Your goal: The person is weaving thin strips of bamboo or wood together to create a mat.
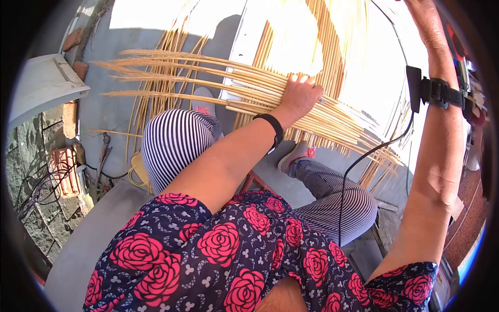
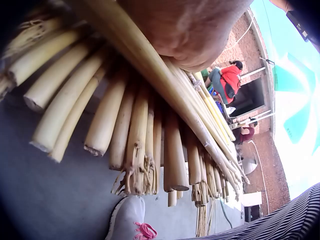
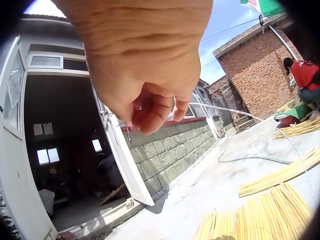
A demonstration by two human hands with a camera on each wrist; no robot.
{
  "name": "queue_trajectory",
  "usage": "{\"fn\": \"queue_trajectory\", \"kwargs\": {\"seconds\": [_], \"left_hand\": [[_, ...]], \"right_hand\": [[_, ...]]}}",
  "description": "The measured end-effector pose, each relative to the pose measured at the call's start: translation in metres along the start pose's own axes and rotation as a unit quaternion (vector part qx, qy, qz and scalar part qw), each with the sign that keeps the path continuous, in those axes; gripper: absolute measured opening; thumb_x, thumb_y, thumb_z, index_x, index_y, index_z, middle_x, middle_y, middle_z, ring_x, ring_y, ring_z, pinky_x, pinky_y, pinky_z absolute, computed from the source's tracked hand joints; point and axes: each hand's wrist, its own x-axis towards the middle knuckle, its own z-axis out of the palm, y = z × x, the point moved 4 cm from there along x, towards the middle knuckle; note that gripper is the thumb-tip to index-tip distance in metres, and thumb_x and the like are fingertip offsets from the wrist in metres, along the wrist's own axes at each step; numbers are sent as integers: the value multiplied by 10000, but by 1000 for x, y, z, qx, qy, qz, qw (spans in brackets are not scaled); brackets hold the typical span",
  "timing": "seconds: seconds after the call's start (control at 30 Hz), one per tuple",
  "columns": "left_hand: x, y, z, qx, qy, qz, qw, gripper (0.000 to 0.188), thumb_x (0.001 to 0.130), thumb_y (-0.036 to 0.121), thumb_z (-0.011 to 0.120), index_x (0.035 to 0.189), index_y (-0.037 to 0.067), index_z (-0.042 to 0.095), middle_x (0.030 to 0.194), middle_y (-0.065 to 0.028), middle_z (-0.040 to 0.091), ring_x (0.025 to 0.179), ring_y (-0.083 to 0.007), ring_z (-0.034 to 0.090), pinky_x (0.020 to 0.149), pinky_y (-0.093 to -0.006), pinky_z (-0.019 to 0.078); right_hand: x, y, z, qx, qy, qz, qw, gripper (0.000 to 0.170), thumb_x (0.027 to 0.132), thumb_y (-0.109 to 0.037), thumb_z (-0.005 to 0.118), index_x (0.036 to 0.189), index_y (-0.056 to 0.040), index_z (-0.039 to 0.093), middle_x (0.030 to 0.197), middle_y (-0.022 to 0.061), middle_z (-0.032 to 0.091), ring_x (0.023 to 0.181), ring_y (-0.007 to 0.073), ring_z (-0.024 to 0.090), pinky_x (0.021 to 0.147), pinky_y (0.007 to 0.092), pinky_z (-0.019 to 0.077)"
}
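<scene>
My left hand (image 1: 301, 96) grips a layer of long, straw-coloured plant stalks (image 1: 254, 86) with feathery tips pointing left. These lie crosswise over other stalks (image 1: 330, 52) that run away from me. In the left wrist view, the cut ends (image 2: 175, 175) of the lower stalks stick out beneath the held ones. Raised at the far right, my right hand (image 3: 145, 75) is mostly cut off in the head view. Its fingers are curled in the right wrist view, where a thin pale string (image 3: 252, 116) runs from them toward the stalks on the ground.
More feathery stalks (image 1: 169, 67) lie on the concrete at the left. A black cable (image 1: 358, 158) hangs across my right side. Past an open white door (image 3: 127, 160) is a block wall (image 3: 175, 150). Another person in red (image 2: 230, 80) crouches further off.
</scene>
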Motion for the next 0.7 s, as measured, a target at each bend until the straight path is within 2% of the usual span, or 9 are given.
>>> {"fn": "queue_trajectory", "kwargs": {"seconds": [0.03, 0.1, 0.17, 0.23, 0.4, 0.5, 0.53, 0.63, 0.7], "left_hand": [[3, 0, -1, 16, -2, -3, 1000, 96, 754, 234, 609, 686, 170, 628, 789, -16, 592, 854, -215, 560, 741, -418, 380], [3, -1, -3, -21, 13, -2, 1000, 92, 741, 247, 626, 764, 166, 663, 835, -36, 621, 883, -234, 581, 767, -446, 399], [4, -1, -3, -28, 32, 2, 999, 119, 736, 240, 626, 813, 166, 678, 841, -41, 625, 892, -238, 585, 791, -461, 403], [5, -2, -1, -6, 3, -13, 1000, 141, 730, 228, 624, 841, 163, 682, 849, -44, 628, 910, -237, 586, 805, -471, 404], [5, -7, -5, -1, 52, 3, 999, 77, 726, 217, 607, 760, 155, 635, 797, -28, 582, 823, -223, 570, 713, -427, 388], [6, -13, -3, 6, 32, 1, 999, 77, 726, 212, 606, 761, 148, 632, 803, -34, 584, 821, -230, 569, 718, -427, 387], [7, -14, -3, 7, 34, 1, 999, 77, 727, 210, 605, 762, 147, 632, 804, -36, 584, 820, -230, 568, 720, -426, 387], [10, -14, -6, 10, 47, 10, 999, 81, 731, 207, 602, 774, 146, 634, 799, -38, 583, 819, -231, 567, 730, -420, 389], [7, -15, -6, 12, 51, 18, 998, 82, 732, 205, 600, 777, 147, 636, 792, -37, 583, 820, -229, 567, 728, -415, 390]], "right_hand": [[-36, 24, 23, -5, -29, 57, 998, 231, 891, -371, 635, 972, -155, 652, 724, -63, 531, 695, 51, 509, 753, 243, 474], [-125, 59, 69, 24, -144, 312, 939, 192, 894, -314, 630, 871, -126, 602, 729, -58, 532, 695, 72, 491, 758, 258, 452], [-213, 85, 105, 154, -105, 477, 859, 187, 844, -217, 698, 865, -54, 607, 747, -6, 583, 653, 78, 515, 616, 233, 474], [-271, 69, 132, 204, -94, 544, 808, 207, 813, -210, 733, 870, -48, 617, 756, -3, 596, 630, 76, 517, 570, 225, 469], [-314, 36, 164, 46, -4, 522, 852, 295, 778, -293, 746, 920, -52, 651, 751, 37, 668, 682, 111, 622, 643, 272, 510], [-300, 32, 171, -124, -72, 454, 879, 252, 785, -292, 710, 892, -69, 664, 751, 48, 677, 679, 132, 637, 660, 291, 512], [-306, 41, 177, -114, -10, 446, 888, 196, 800, -259, 671, 836, -67, 668, 710, 30, 663, 637, 120, 610, 637, 285, 498], [-320, 66, 187, 127, 24, 546, 828, 182, 802, -234, 662, 815, -52, 669, 687, 19, 650, 611, 93, 569, 609, 272, 476], [-322, 67, 187, 164, 22, 559, 812, 172, 800, -215, 657, 813, -45, 669, 680, 16, 643, 604, 80, 546, 601, 268, 465]]}}
